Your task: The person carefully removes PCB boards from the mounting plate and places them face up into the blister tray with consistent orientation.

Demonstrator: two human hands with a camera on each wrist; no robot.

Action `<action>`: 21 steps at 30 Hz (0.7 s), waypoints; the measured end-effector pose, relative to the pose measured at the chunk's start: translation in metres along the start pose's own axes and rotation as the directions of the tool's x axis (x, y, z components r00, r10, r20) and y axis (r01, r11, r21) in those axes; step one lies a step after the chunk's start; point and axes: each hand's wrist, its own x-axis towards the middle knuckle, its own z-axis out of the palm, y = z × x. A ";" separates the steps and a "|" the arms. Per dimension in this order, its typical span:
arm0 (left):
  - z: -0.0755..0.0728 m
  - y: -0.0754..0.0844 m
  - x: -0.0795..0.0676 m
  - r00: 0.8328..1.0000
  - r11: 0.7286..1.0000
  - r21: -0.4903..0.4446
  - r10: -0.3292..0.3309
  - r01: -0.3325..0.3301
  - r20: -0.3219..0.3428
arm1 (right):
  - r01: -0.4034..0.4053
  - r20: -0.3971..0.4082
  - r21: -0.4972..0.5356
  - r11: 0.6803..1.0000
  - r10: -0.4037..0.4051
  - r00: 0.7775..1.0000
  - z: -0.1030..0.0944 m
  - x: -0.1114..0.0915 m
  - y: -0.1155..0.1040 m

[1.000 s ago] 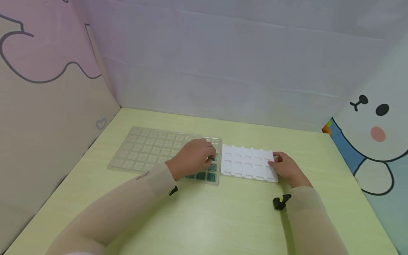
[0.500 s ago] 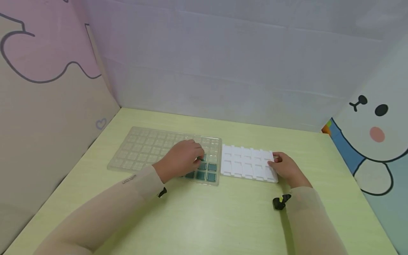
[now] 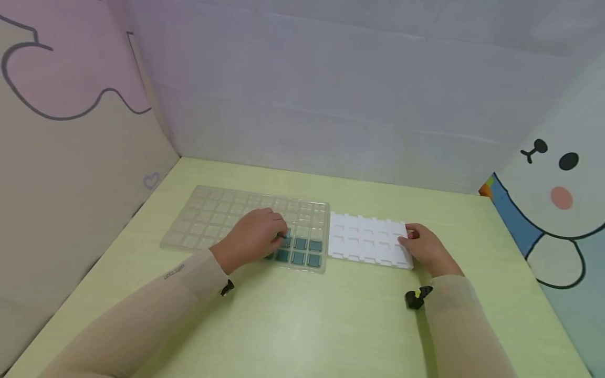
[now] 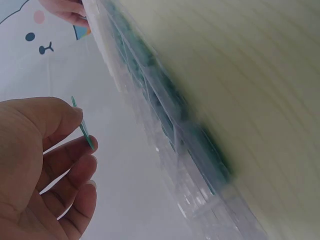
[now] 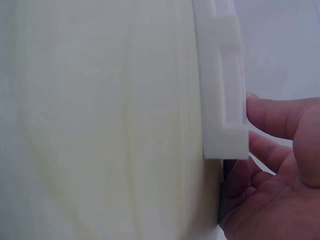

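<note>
In the left wrist view, my left hand (image 4: 42, 165) pinches a thin green plate (image 4: 85, 131) edge-on between thumb and forefinger, the other fingers loosely bent. The head view has this left hand (image 3: 252, 233) over the clear plastic tray (image 3: 327, 226), which is divided into many small square pockets. Several dark green square plates (image 3: 299, 258) lie in its near right pockets; the hand hides part of those rows. My right hand (image 3: 427, 249) holds the right end of a white slotted tray (image 3: 368, 241), thumb at its upper face, as the right wrist view also shows.
The white tray lies close against the clear tray's right edge. Both rest on a pale yellow-green table (image 3: 293, 325). A grey-white backdrop (image 3: 331, 105) rises behind, with printed side panels at left and right.
My left hand has moved left over the clear tray with the green plate, uncovering more green plates in the pockets behind it. My right hand stays on the white tray.
</note>
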 end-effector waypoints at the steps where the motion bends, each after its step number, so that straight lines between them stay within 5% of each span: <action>1: 0.000 -0.001 -0.001 1.000 1.000 -0.003 -0.005 0.005 0.000 | -0.002 0.000 -0.003 1.000 0.002 1.000 0.000 0.000 0.000; 21: 0.003 -0.032 -0.025 0.999 0.999 0.003 -0.054 0.054 -0.001 | 0.002 0.011 0.011 1.000 -0.002 1.000 -0.002 0.003 0.002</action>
